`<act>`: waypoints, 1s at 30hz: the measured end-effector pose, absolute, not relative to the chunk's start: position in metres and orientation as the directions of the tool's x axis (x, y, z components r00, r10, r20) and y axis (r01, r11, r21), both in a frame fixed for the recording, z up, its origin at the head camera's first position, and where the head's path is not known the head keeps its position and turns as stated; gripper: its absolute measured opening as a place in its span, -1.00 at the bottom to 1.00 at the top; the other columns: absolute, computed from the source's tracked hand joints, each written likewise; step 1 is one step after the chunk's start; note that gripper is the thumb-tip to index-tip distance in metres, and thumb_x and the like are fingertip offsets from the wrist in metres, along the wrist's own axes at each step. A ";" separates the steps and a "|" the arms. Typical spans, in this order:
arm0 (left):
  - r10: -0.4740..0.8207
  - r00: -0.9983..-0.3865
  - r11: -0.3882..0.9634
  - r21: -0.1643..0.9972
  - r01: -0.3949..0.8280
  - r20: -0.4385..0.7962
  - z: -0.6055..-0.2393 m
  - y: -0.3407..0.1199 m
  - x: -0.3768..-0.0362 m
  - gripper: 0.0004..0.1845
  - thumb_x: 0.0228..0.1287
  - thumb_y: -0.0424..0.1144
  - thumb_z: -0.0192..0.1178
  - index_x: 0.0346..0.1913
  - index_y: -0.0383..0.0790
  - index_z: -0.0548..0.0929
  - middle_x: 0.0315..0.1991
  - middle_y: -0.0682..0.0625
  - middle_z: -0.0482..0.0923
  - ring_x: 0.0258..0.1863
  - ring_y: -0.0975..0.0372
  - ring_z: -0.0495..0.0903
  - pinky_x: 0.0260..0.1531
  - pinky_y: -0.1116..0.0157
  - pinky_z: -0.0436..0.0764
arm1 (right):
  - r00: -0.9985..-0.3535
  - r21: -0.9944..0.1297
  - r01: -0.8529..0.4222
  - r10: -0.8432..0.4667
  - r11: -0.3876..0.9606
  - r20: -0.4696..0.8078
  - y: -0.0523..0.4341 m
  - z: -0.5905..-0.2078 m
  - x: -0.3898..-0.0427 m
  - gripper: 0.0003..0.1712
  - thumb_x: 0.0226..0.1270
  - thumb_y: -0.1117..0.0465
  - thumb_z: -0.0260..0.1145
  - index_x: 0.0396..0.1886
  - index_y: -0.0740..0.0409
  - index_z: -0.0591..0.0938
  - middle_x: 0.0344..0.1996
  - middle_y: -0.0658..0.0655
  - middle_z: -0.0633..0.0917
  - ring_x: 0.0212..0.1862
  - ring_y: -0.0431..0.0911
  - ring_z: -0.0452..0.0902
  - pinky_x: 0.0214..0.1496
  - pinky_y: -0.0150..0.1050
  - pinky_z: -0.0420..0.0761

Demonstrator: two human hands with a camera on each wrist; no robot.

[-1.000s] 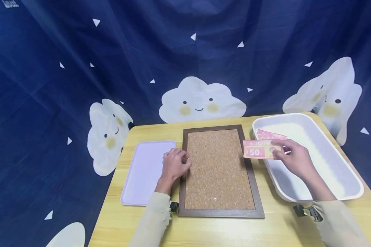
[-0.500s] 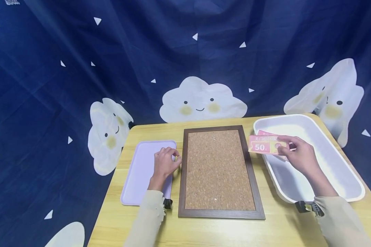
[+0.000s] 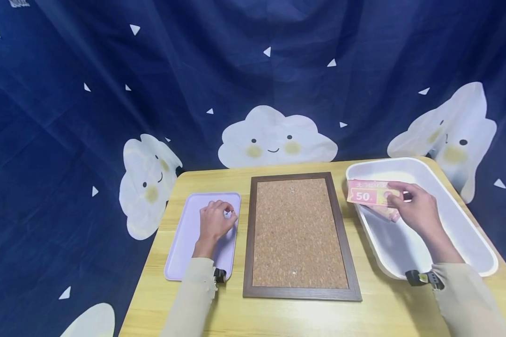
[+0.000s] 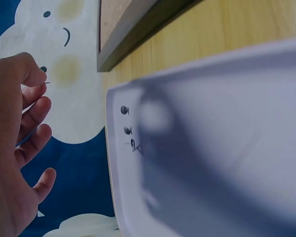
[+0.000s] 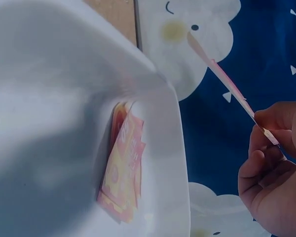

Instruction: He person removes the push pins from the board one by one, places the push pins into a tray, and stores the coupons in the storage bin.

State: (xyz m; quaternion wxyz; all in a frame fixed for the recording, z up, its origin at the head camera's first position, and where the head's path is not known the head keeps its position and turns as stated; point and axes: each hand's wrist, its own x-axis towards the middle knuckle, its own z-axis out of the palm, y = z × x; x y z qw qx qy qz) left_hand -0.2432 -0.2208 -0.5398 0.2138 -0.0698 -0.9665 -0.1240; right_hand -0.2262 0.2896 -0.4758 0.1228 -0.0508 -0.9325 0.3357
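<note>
The cork board (image 3: 300,234) lies flat in the middle of the desk (image 3: 278,318) in its dark wooden frame, and everything else sits to one side of it or the other.

To the left of the cork board is a lilac tray (image 3: 185,248). The left hand (image 3: 215,222) hovers over the tray's far end, its grip pinched: thumb and forefinger hold a thin pin (image 4: 46,83), seen in the left wrist view as a fine sliver at the fingertips. A few more pins (image 4: 128,131) rest in the tray's far corner, just beside the hand.

To the right of the cork board stands a white tub (image 3: 455,224). The right hand (image 3: 417,210) is above the tub's far end, its grip closed on a pink voucher (image 3: 368,194) marked 50, held by its right edge so the paper reaches out toward the cork board. More pink vouchers (image 5: 122,168) lie stacked inside the tub against its wall, below the held one.
</note>
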 end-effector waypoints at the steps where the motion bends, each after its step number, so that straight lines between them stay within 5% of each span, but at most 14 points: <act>1: 0.074 -0.902 0.961 0.212 0.180 0.426 -0.540 -0.223 -0.244 -0.90 -0.14 -0.05 0.18 -0.52 0.06 0.59 -0.48 0.16 0.58 -0.39 0.21 0.47 -0.29 0.08 0.38 | -0.964 -0.638 0.016 0.181 0.770 0.194 0.291 -0.476 -0.227 -0.58 0.13 0.02 0.23 0.01 -0.01 0.57 -0.13 0.21 0.58 -0.40 -0.62 0.18 -0.42 -0.43 0.32; 23: 0.013 -0.914 0.971 0.214 0.108 0.405 -0.551 -0.260 -0.252 -0.89 -0.11 -0.07 0.20 -0.46 0.04 0.64 -0.45 0.15 0.61 -0.39 0.21 0.50 -0.27 0.08 0.38 | -0.964 -0.634 0.099 0.232 0.767 0.130 0.310 -0.488 -0.241 -0.57 0.19 0.07 0.15 0.06 0.06 0.52 -0.06 0.30 0.55 -0.14 0.06 0.45 -0.41 -0.31 0.34; 30: 0.008 -0.914 0.975 0.202 0.098 0.406 -0.557 -0.267 -0.254 -0.88 -0.11 -0.07 0.19 -0.46 0.04 0.65 -0.48 0.15 0.61 -0.41 0.21 0.51 -0.33 0.10 0.39 | -0.969 -0.630 0.125 0.232 0.766 0.090 0.315 -0.492 -0.246 -0.58 0.18 0.13 0.14 0.06 0.07 0.52 -0.11 0.34 0.57 -0.14 0.09 0.46 -0.46 -0.30 0.36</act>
